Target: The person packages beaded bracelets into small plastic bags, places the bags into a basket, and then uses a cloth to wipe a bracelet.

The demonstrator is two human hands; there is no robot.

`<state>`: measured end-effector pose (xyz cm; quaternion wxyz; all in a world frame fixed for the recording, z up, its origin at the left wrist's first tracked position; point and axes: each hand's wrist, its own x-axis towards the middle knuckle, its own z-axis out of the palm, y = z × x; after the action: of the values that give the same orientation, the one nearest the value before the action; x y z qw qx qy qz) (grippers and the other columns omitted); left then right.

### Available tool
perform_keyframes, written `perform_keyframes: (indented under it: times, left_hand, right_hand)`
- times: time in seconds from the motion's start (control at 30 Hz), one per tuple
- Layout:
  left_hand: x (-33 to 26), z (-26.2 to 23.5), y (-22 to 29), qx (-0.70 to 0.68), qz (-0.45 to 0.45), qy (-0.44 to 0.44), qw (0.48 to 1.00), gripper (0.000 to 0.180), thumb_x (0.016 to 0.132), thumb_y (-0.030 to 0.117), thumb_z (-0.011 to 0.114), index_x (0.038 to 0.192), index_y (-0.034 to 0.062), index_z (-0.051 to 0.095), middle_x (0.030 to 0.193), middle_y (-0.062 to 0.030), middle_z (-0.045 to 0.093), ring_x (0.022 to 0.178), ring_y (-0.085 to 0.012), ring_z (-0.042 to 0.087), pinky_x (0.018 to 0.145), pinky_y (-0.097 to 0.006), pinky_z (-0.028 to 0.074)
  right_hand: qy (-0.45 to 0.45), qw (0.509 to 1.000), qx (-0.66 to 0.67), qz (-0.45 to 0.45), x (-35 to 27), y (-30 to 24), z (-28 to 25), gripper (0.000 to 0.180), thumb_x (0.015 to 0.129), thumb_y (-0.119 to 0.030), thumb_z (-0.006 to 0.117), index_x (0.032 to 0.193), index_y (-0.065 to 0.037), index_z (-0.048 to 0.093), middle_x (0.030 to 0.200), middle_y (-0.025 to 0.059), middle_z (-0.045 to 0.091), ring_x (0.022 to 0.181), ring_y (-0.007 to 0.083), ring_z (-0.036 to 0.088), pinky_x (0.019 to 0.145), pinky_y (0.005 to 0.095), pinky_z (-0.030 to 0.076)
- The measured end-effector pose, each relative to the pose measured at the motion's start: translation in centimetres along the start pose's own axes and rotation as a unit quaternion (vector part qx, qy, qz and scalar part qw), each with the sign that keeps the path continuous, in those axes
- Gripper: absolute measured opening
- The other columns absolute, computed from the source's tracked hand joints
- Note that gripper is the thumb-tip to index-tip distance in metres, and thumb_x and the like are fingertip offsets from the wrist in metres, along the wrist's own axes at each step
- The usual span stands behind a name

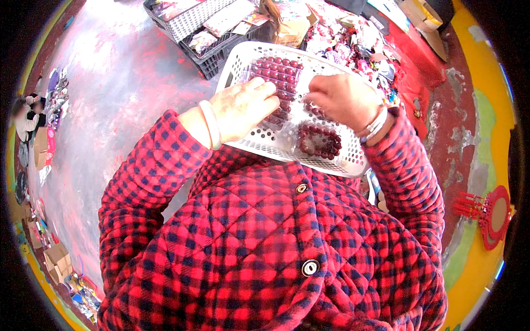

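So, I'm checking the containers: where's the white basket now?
In the head view, the white basket is at upper centre, under the left hand and right hand, above the checked jacket, with the black crate at its upper left.

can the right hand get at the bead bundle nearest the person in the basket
Probably yes: the right hand is over the white basket, just beyond that dark red bead bundle, and the left hand is off to the side. Any clear wrapping is hard to make out.
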<state>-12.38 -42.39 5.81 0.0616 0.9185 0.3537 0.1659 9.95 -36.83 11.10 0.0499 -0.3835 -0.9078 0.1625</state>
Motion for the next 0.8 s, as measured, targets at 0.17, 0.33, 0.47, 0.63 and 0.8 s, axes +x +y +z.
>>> perform_keyframes:
  times: [0.17,0.33,0.47,0.63,0.8]
  left_hand:
    - [0.5,-0.2,0.1,-0.012,-0.001,-0.004,1.0,0.031,0.062,0.003,0.065,0.09,0.003,0.05,0.101,-0.0113,0.048,0.095,-0.0294,0.049,0.079,-0.038,0.045]
    - [0.9,0.1,0.0,-0.027,0.003,0.01,1.0,0.032,0.063,0.003,0.065,0.091,0.0026,0.049,0.102,-0.0116,0.048,0.094,-0.0298,0.049,0.078,-0.038,0.045]
    - [1.1,-0.2,0.4,-0.013,-0.012,-0.018,1.0,0.032,0.063,0.003,0.065,0.092,0.0025,0.05,0.102,-0.0117,0.049,0.094,-0.03,0.049,0.079,-0.038,0.045]
    - [1.0,-0.5,0.2,-0.022,-0.008,0.002,1.0,0.033,0.063,0.003,0.065,0.093,0.0024,0.051,0.103,-0.012,0.049,0.096,-0.0301,0.05,0.079,-0.039,0.045]
    - [0.8,-0.6,0.0,-0.018,-0.007,0.008,1.0,0.035,0.061,0.006,0.068,0.093,0.0035,0.053,0.102,-0.0108,0.051,0.096,-0.029,0.05,0.08,-0.038,0.044]
  right_hand:
    - [-0.081,0.98,-0.172,0.054,-0.2,5.6,3.8,0.013,0.072,-0.01,0.054,0.079,0.0,0.06,0.07,0.0196,0.059,0.069,0.0341,0.061,0.062,0.0414,0.048]
    - [-0.077,0.98,-0.169,0.075,-0.4,7.8,5.7,0.018,0.066,-0.009,0.059,0.079,0.003,0.06,0.077,0.0222,0.059,0.072,0.0369,0.06,0.066,0.0423,0.049]
    - [-0.08,0.978,-0.176,0.075,-0.4,6.8,4.7,0.018,0.064,-0.01,0.061,0.077,0.002,0.058,0.077,0.0226,0.06,0.074,0.0369,0.061,0.067,0.0424,0.049]
    - [-0.081,0.979,-0.111,0.15,-0.3,4.9,3.4,0.027,0.064,-0.017,0.065,0.08,0.004,0.059,0.081,0.0209,0.061,0.078,0.0373,0.06,0.07,0.0421,0.048]
    - [-0.107,0.98,-0.115,0.119,-0.3,5.9,2.5,0.029,0.065,-0.023,0.066,0.081,-0.001,0.059,0.076,0.0175,0.061,0.075,0.0355,0.06,0.069,0.0421,0.047]
